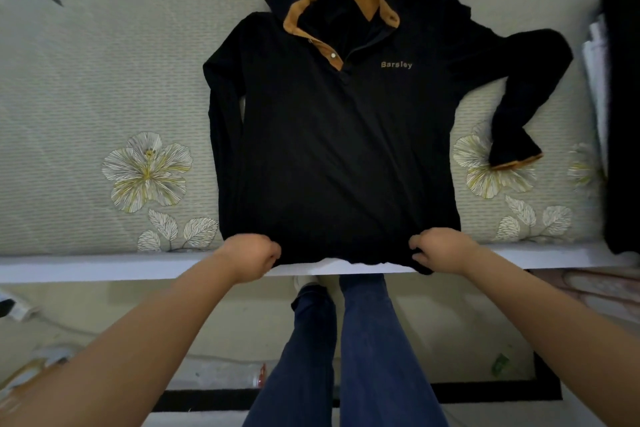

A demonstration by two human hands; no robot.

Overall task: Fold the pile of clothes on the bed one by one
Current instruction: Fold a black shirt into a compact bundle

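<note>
Both of our hands pinch the bottom hem of the black long-sleeved hooded top with tan lining (332, 149): our left hand (251, 256) has its fingers curled round the hem at the left corner, and our right hand (441, 250) grips the hem at the right corner, knuckles up. From the head camera, we see the top lying face up and spread flat on the pale quilted bedspread printed with white and yellow flowers (104, 97), its hood pointing away from us and its hem at the white near edge of the bed. One sleeve lies straight down along the left side of the body; the other bends out to the right, its tan cuff resting on a printed flower. A small tan word sits on the chest. Below the bed edge, we see our legs in dark blue jeans (349, 350) standing on the floor.
</note>
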